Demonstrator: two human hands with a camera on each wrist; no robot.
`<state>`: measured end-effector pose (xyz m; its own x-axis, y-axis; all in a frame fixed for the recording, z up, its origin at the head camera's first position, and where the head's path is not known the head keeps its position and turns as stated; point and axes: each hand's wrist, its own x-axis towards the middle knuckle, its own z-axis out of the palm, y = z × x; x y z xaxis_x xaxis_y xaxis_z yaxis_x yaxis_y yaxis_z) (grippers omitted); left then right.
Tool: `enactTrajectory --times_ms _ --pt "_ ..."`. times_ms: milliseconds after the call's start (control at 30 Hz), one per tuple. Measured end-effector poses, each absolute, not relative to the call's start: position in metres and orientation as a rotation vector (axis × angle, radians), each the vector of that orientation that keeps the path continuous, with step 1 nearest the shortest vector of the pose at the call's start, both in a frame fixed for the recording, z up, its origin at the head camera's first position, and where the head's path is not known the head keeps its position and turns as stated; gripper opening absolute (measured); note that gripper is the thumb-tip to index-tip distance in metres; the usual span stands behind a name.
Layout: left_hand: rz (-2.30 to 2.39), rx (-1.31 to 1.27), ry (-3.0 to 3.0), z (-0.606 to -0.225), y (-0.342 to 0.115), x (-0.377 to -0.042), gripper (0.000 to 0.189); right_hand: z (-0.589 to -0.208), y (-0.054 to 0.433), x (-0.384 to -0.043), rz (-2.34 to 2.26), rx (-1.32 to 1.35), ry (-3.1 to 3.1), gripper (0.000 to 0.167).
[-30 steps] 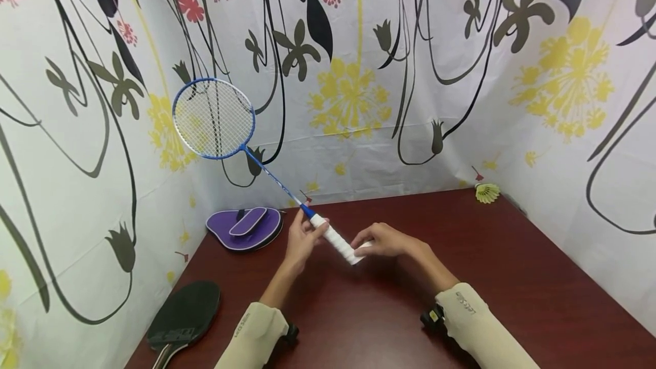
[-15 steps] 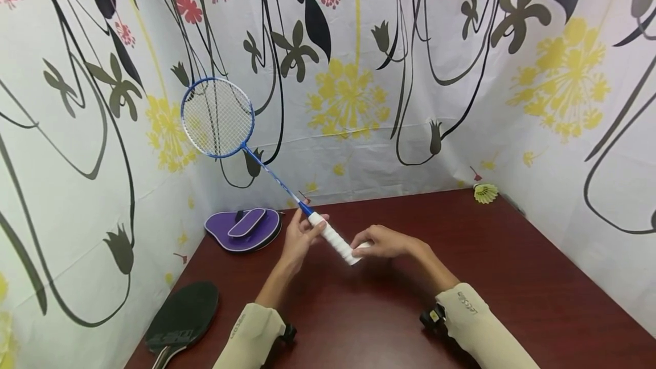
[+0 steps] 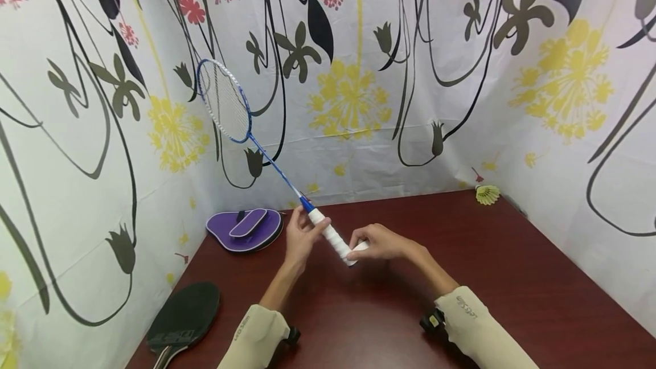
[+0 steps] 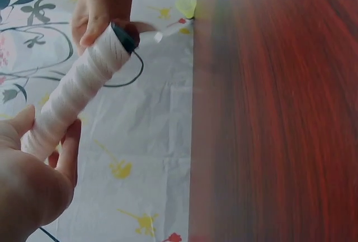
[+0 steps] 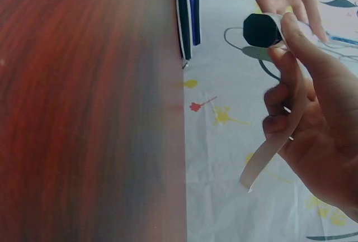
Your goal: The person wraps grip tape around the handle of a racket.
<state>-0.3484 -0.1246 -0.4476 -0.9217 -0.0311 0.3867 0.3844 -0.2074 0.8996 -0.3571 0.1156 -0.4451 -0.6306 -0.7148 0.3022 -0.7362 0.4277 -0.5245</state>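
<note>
A blue and white badminton racket is held up at a slant over the table, its strung head at upper left. White grip tape winds round its handle in overlapping turns. My left hand holds the handle's upper end between thumb and fingers. At the butt end, my right hand pinches the tape against the handle. The right wrist view shows the dark butt cap and a loose tail of the tape hanging past my right fingers.
A purple paddle case lies at the table's back left. Nearer, a black table tennis paddle lies by the left edge. A yellow shuttlecock sits in the back right corner. Patterned cloth hangs round the dark red table.
The racket has turned about its length, so its head now appears narrower and slightly higher. Both hands stay at about the same places on the handle.
</note>
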Motion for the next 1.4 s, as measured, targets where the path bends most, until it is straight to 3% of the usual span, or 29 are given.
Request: enactTrajectory --times_ms 233,567,933,1200,1400 --pt "-2.15 -0.33 -1.776 -0.448 -0.12 -0.344 0.071 -0.452 0.111 -0.356 1.017 1.254 -2.664 0.021" --pt "-2.119 -0.315 -1.742 -0.453 -0.113 -0.344 0.056 -0.451 0.112 -0.353 0.96 1.199 -2.678 0.024" --pt "-2.287 -0.355 -1.707 -0.453 -0.114 -0.344 0.045 -0.45 0.129 -0.361 1.029 1.373 -2.624 0.008" --pt "-2.35 -0.497 -1.757 -0.458 -0.113 -0.344 0.053 -0.454 0.136 -0.366 1.039 1.4 -2.716 0.024" --pt "-2.4 -0.522 -1.796 -0.463 -0.113 -0.346 0.049 -0.455 0.136 -0.367 0.977 1.449 -2.786 0.021"
